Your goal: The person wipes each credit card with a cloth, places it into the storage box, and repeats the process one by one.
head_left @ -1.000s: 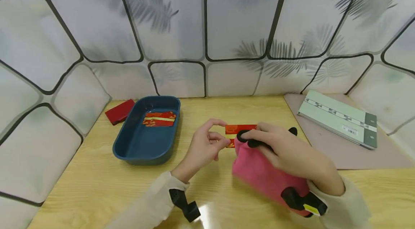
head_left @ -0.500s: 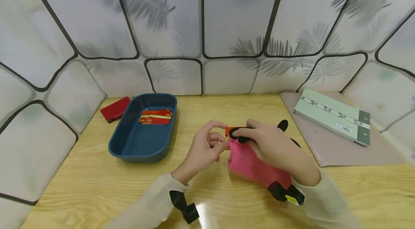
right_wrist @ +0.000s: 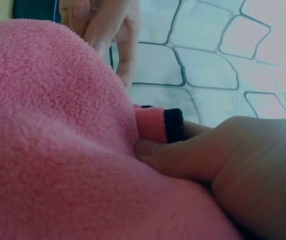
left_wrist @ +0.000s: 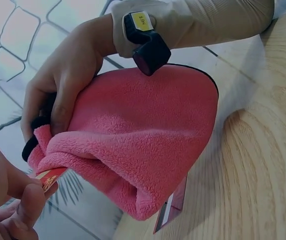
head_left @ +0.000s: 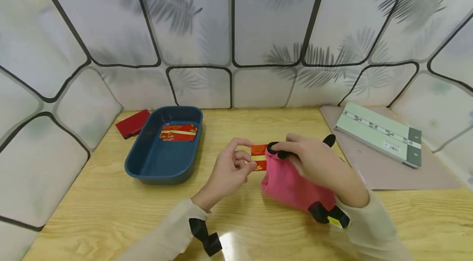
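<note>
In the head view my left hand (head_left: pixel 228 169) pinches the left end of a small red-and-gold card (head_left: pixel 258 157) between thumb and fingers. My right hand (head_left: pixel 320 162) grips a folded pink fleece cloth (head_left: pixel 295 185) with black edging, whose upper left corner covers the card's right part. Close up in the left wrist view, only a short piece of the card (left_wrist: pixel 51 176) shows between my left fingers and the cloth (left_wrist: pixel 133 130). From the right wrist, my thumb presses on the cloth (right_wrist: pixel 58 150) near its black-edged fold; the card is hidden there.
Left of my hands stands a blue tray (head_left: pixel 162 164) holding several similar red cards (head_left: pixel 179 132). A dark red flat item (head_left: pixel 133 123) lies beside it. At the right a pale green notebook (head_left: pixel 378 133) sits on a greyish-pink sheet (head_left: pixel 402 179).
The cloth slid left over the card with my right hand, then back slightly right, so more of the card shows now. My left hand has kept its pinch and shifted slightly left.
</note>
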`<act>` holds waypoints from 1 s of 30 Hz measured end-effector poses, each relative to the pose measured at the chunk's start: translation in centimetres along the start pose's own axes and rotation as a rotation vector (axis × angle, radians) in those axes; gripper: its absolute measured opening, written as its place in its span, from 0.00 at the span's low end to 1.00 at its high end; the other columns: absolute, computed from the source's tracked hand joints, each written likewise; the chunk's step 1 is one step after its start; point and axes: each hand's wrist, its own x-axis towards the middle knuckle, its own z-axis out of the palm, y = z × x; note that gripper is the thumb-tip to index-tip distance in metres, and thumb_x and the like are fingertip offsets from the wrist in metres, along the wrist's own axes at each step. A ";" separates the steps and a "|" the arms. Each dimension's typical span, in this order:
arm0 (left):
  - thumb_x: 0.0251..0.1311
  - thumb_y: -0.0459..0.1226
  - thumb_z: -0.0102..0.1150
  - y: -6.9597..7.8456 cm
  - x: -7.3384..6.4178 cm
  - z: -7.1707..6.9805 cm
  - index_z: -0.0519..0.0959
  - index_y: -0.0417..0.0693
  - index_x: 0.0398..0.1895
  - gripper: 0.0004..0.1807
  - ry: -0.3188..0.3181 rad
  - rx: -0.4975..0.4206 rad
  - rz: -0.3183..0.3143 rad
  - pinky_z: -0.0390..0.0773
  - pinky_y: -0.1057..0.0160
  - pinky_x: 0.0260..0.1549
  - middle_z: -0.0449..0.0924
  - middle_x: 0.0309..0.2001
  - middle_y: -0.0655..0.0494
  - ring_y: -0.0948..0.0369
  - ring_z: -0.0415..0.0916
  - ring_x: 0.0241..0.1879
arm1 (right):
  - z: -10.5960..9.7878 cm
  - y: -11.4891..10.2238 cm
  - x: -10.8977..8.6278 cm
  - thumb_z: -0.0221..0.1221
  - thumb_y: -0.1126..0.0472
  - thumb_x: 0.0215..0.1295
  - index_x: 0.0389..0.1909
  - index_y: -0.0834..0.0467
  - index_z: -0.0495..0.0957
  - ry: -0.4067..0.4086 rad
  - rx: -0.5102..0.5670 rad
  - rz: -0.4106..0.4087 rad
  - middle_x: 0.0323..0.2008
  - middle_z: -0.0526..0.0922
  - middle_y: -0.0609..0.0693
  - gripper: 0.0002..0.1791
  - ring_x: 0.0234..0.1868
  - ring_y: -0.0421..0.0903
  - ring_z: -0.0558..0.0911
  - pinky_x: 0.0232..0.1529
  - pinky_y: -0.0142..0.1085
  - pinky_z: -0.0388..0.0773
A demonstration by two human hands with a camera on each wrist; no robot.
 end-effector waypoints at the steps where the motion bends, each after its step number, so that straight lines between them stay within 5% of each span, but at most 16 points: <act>1: 0.61 0.25 0.57 0.0 0.0 -0.2 0.68 0.44 0.55 0.20 0.004 0.005 -0.004 0.69 0.70 0.15 0.80 0.31 0.40 0.64 0.65 0.14 | 0.0 0.1 0.0 0.61 0.69 0.60 0.45 0.52 0.84 -0.003 0.001 0.006 0.25 0.71 0.41 0.14 0.23 0.37 0.68 0.25 0.29 0.67; 12: 0.60 0.24 0.57 0.6 -0.5 -3.2 0.66 0.39 0.54 0.20 0.029 -0.023 -0.049 0.60 0.69 0.15 0.79 0.28 0.44 0.65 0.55 0.12 | -1.1 2.4 -0.4 0.60 0.69 0.61 0.47 0.55 0.83 -0.038 0.032 0.053 0.29 0.74 0.43 0.14 0.29 0.41 0.73 0.30 0.34 0.70; 16: 0.61 0.25 0.57 1.5 -0.5 -5.2 0.66 0.39 0.55 0.20 0.043 -0.005 -0.115 0.63 0.68 0.17 0.81 0.29 0.47 0.65 0.62 0.13 | -1.6 2.9 -0.8 0.60 0.70 0.60 0.48 0.56 0.83 -0.017 0.022 0.056 0.29 0.75 0.44 0.15 0.30 0.42 0.73 0.32 0.36 0.71; 24: 0.66 0.32 0.54 3.7 0.1 -11.7 0.65 0.44 0.63 0.23 0.173 0.233 -0.234 0.68 0.63 0.13 0.82 0.37 0.49 0.62 0.63 0.12 | -1.6 2.8 -0.4 0.58 0.70 0.60 0.49 0.54 0.83 0.033 0.008 0.027 0.29 0.75 0.44 0.17 0.30 0.42 0.73 0.34 0.37 0.72; 30: 0.67 0.34 0.53 1.9 1.5 -17.7 0.61 0.38 0.67 0.27 0.230 0.360 -0.309 0.77 0.65 0.21 0.80 0.26 0.65 0.63 0.72 0.15 | -1.5 2.6 -0.3 0.58 0.70 0.61 0.50 0.54 0.82 0.015 0.013 0.042 0.29 0.75 0.45 0.17 0.31 0.42 0.73 0.34 0.38 0.72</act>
